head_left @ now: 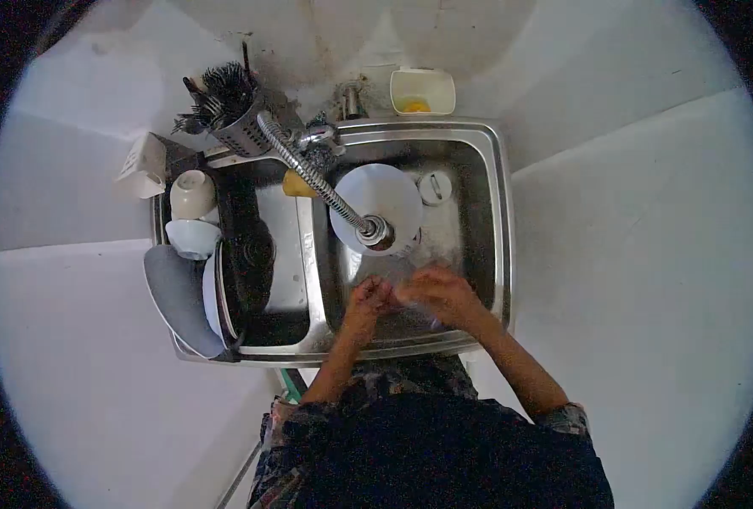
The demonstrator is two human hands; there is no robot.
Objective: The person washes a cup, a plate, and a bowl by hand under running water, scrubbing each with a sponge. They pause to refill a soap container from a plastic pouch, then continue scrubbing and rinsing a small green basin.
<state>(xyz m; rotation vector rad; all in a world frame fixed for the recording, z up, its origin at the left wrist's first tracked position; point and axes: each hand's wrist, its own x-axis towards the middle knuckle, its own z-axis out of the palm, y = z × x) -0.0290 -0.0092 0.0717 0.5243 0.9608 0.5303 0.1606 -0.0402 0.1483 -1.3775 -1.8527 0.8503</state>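
Both my hands are over the front part of the sink's right basin [476,254], close together. My left hand [372,295] is closed, fingers curled in; I cannot tell what it holds. My right hand [436,295] reaches across toward it, its fingers smeared by motion. Just beyond them a round white plate [368,182] lies in the basin. A small round white lid with a slot-like handle [434,187] is at the plate's right. Over the plate hangs the spray head [376,231] of a flexible metal tap hose [308,172].
The left basin [283,246] has a yellow object [298,184] at its divider. Along its left side a rack holds a cream cup [193,195], a white bowl [194,238] and a grey plate [177,297]. Behind stand a cutlery holder [245,131] and a white tub [423,85].
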